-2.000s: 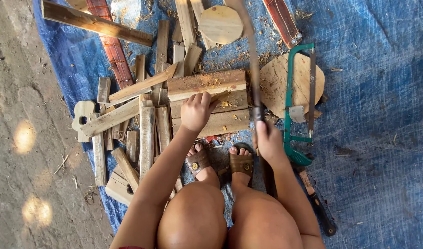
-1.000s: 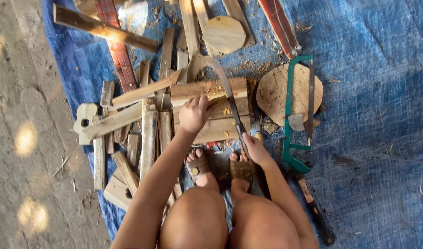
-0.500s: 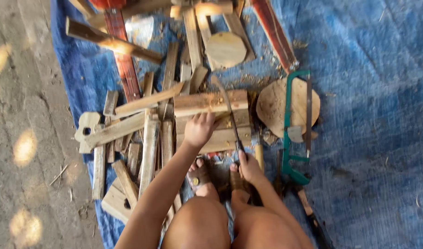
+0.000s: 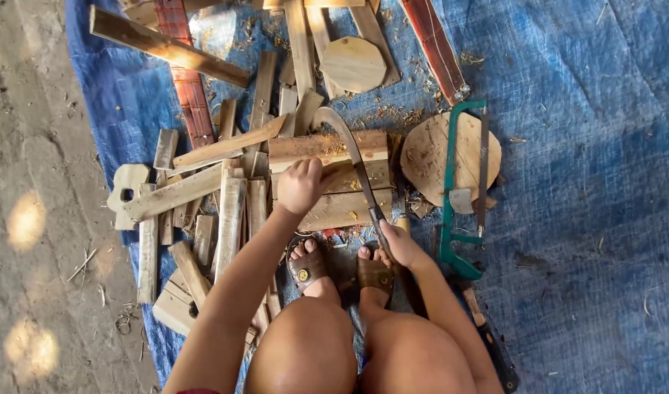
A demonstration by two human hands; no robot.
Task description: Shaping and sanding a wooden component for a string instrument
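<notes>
While the left hand presses down a wooden block at frame centre, the right hand grips a curved blade laid across it.

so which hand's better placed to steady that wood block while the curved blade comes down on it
Left. The left hand already grips the wood block, just left of the curved blade. The right hand is wrapped around the blade's handle, lower down by the sandalled feet.
</notes>
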